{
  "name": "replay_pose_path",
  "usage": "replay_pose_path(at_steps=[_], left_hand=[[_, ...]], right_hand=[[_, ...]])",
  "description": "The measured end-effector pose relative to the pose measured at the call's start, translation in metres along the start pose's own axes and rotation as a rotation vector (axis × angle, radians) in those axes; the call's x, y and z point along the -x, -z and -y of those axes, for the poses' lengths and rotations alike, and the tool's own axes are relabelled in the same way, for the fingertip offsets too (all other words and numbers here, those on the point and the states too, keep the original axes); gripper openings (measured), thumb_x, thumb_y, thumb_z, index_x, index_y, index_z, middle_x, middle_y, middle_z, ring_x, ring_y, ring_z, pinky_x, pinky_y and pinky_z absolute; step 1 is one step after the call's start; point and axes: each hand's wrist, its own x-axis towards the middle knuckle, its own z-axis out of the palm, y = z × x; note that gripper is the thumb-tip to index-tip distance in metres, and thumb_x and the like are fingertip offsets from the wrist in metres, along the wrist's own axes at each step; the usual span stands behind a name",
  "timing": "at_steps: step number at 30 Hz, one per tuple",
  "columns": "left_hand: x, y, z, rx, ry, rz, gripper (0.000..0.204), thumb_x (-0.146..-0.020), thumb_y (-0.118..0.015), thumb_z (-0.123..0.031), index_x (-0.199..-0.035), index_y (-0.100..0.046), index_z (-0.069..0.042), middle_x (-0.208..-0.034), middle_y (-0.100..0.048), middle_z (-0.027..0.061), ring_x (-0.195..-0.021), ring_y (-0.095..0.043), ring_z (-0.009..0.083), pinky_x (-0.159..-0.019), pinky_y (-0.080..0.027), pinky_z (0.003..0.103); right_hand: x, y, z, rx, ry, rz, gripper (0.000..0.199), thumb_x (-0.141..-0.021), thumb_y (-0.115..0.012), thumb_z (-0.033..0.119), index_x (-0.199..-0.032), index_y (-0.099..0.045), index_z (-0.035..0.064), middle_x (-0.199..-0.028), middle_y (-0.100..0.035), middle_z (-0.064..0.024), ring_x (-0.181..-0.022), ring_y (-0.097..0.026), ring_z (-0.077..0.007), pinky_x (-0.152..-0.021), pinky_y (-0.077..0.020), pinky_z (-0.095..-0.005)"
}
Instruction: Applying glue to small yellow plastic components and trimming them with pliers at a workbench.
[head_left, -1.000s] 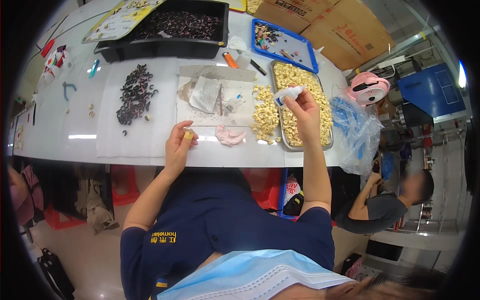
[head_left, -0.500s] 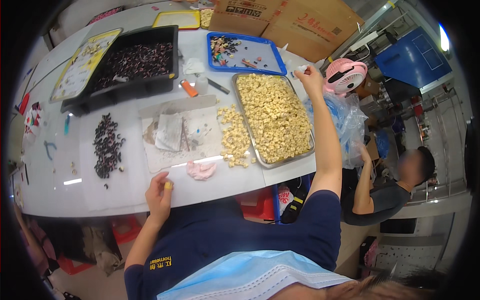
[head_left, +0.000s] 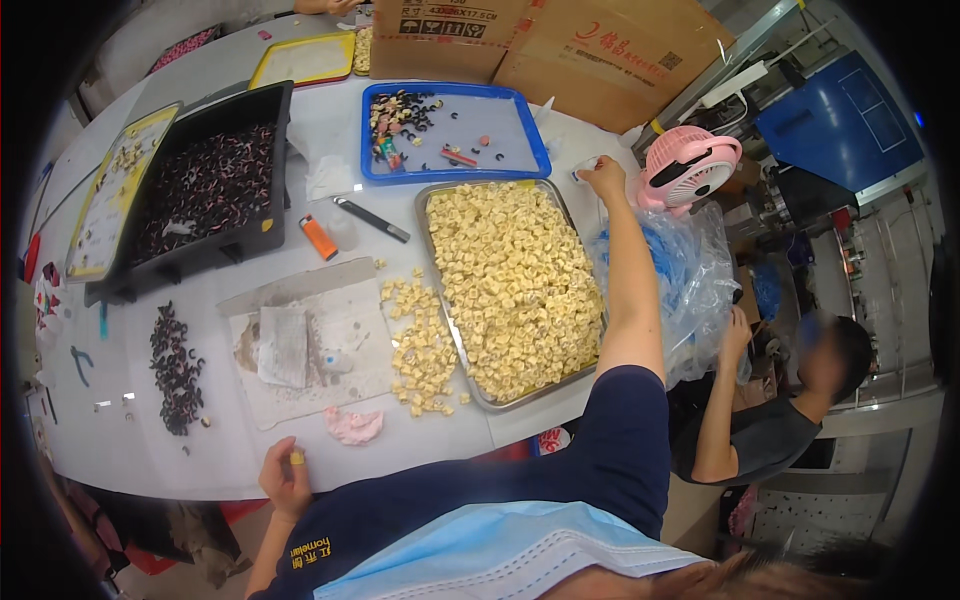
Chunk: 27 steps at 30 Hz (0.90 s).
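Note:
My right hand (head_left: 607, 182) reaches far out past the metal tray's back right corner. Its fingers are closed on a small white object (head_left: 581, 170) with a bit of blue, too small to name exactly. Below that arm, the metal tray (head_left: 463, 372) is heaped with small yellow ring-like pieces (head_left: 515, 290). My left hand (head_left: 287, 478) rests at the table's front edge, fingers loosely bent and apart, nothing visible in it; a yellow band circles one digit. Nearest to it lie a crumpled pink cloth (head_left: 354, 426) and a stained cardboard sheet (head_left: 270, 400) bearing a folded grey-white pad (head_left: 284, 345).
A black bin (head_left: 190, 262) of dark pieces and a blue tray (head_left: 455, 175) stand behind. An orange lighter (head_left: 319, 238) and a dark knife-like tool (head_left: 370, 218) lie between. Right are a pink fan (head_left: 690, 165), clear plastic bags (head_left: 690, 270) and a seated person (head_left: 760, 420). Cardboard boxes (head_left: 610, 65) stand behind.
The view has shifted, so the table's things sit further left and mostly lower. My right hand stays out beyond the tray with the white object; my left hand has drawn back toward the table edge.

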Motion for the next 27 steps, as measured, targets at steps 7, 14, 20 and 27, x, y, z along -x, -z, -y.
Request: replay_pose_path(at_steps=[7, 14, 20, 27], left_hand=[[-0.001, -0.006, -0.002, -0.107, -0.038, -0.036, 0.015, -0.082, -0.054, 0.002, -0.097, -0.057, 0.003, -0.083, -0.059, 0.0135, -0.072, -0.057, 0.0203, -0.067, -0.046, 0.027], [-0.010, -0.014, -0.012, -0.183, -0.092, 0.023, 0.016, -0.081, -0.052, 0.003, -0.096, -0.056, 0.003, -0.077, -0.054, 0.0124, -0.066, -0.053, 0.0202, -0.059, -0.042, 0.026], [-0.009, -0.016, -0.012, -0.207, -0.095, 0.032, 0.017, -0.079, -0.052, 0.003, -0.096, -0.056, 0.002, -0.075, -0.052, 0.0118, -0.062, -0.049, 0.0199, -0.055, -0.038, 0.026], [-0.009, -0.017, -0.014, -0.296, -0.116, 0.040, 0.020, -0.076, -0.053, 0.003, -0.095, -0.057, 0.001, -0.073, -0.051, 0.0108, -0.061, -0.048, 0.0231, -0.053, -0.038, 0.029]], right_hand=[[-0.021, -0.022, -0.007, -0.132, -0.033, 0.016, 0.046, -0.055, -0.078, 0.030, -0.088, -0.062, 0.0018, -0.079, -0.065, -0.0128, -0.075, -0.063, -0.0262, -0.069, -0.0491, -0.0331], [-0.053, -0.031, -0.059, -0.284, -0.109, 0.210, 0.044, -0.070, -0.062, 0.005, -0.112, -0.051, -0.0014, -0.089, -0.063, -0.0142, -0.075, -0.061, -0.0211, -0.061, -0.0481, -0.0289], [-0.067, -0.022, -0.086, -0.171, -0.260, 0.108, 0.047, -0.072, -0.054, 0.000, -0.119, -0.050, 0.0033, -0.090, -0.063, -0.0157, -0.068, -0.061, -0.0214, -0.057, -0.0480, -0.0311], [-0.081, -0.018, -0.070, -0.130, -0.269, -0.068, 0.047, -0.073, -0.050, 0.006, -0.121, -0.050, 0.0049, -0.104, -0.062, -0.0181, -0.096, -0.059, -0.0320, -0.082, -0.0464, -0.0349]])
